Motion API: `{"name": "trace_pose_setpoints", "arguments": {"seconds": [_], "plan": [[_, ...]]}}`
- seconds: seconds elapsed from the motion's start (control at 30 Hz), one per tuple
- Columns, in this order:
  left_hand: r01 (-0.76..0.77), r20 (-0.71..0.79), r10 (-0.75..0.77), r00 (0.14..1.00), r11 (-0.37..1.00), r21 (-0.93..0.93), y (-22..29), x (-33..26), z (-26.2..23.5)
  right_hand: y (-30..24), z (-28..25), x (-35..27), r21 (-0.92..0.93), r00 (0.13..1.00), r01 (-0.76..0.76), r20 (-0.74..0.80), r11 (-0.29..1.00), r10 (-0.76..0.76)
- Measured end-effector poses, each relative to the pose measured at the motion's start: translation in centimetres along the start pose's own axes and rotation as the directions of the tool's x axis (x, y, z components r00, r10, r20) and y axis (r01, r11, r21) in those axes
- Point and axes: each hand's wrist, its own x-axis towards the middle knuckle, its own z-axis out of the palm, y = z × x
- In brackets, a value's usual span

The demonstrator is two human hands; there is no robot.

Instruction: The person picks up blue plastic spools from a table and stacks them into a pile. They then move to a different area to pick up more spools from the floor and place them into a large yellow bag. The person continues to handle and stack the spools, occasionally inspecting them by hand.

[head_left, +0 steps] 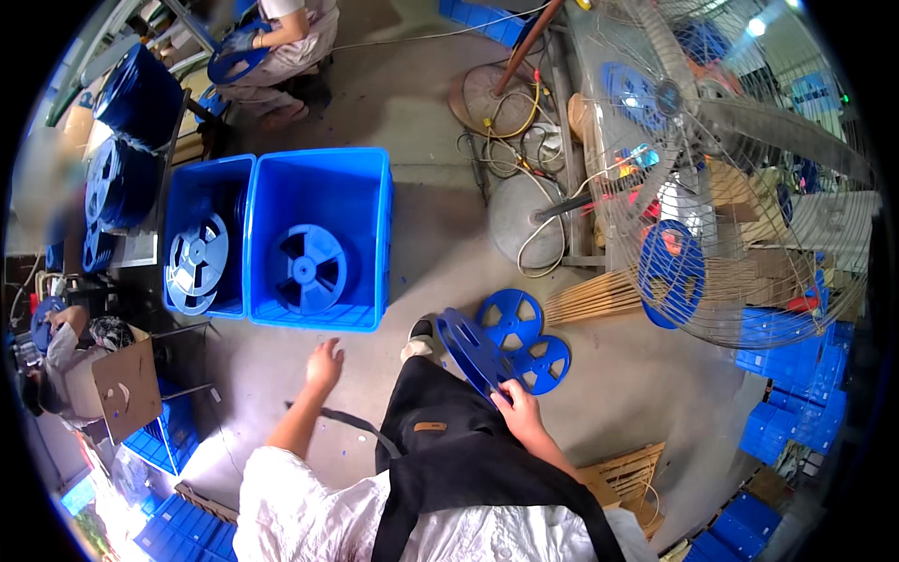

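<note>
My right hand (514, 406) grips the rim of a blue plastic reel (468, 348), held tilted in front of my black apron; it may be more than one reel stacked together. Just beyond it, two more blue reels, a farther one (510, 317) and a nearer one (543, 363), lie overlapping on the floor. My left hand (325, 365) hangs with nothing in it, fingers apart, near the front of a blue bin (385, 234). Inside that bin lies a blue reel (309, 269). The adjoining blue bin (211, 161) on its left holds several reels (200, 251), some standing on edge.
A large caged fan (670, 98) stands at the right, with round bases and loose cables (524, 215) beside it. Reels (126, 183) are stacked at the left. A person (281, 47) crouches at the far left holding a reel. Wooden slats (599, 298) lie right.
</note>
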Motion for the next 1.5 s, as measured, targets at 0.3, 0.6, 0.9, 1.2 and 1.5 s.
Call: {"name": "trace_pose_setpoints", "arguments": {"seconds": [0.3,0.6,0.9,1.2,1.5], "plan": [[0.484,0.414,0.352,0.84,-0.14,-0.864,19.1,-7.4,2.7,-6.3,2.5,4.4,-0.164,0.982,0.165,0.116,0.973,-0.147],[0.536,0.422,0.404,0.812,-0.229,-0.812,22.6,-7.4,-1.2,-7.0,-0.3,5.3,-0.351,0.938,0.344,0.086,0.871,-0.336],[0.27,0.291,0.403,0.867,0.11,-0.957,23.8,-5.9,0.5,-8.9,-0.8,5.5,-0.207,0.905,0.404,-0.05,0.891,-0.422],[-0.609,-0.164,0.675,0.719,0.499,-0.616,27.8,-8.3,1.7,-12.2,-2.1,6.0,0.409,0.996,-0.024,-0.067,0.912,0.056],[-0.681,-0.404,0.565,0.72,0.464,-0.566,27.7,-6.1,-4.0,-13.1,0.1,9.6,0.395,0.998,-0.062,0.037,0.916,0.052]]}}
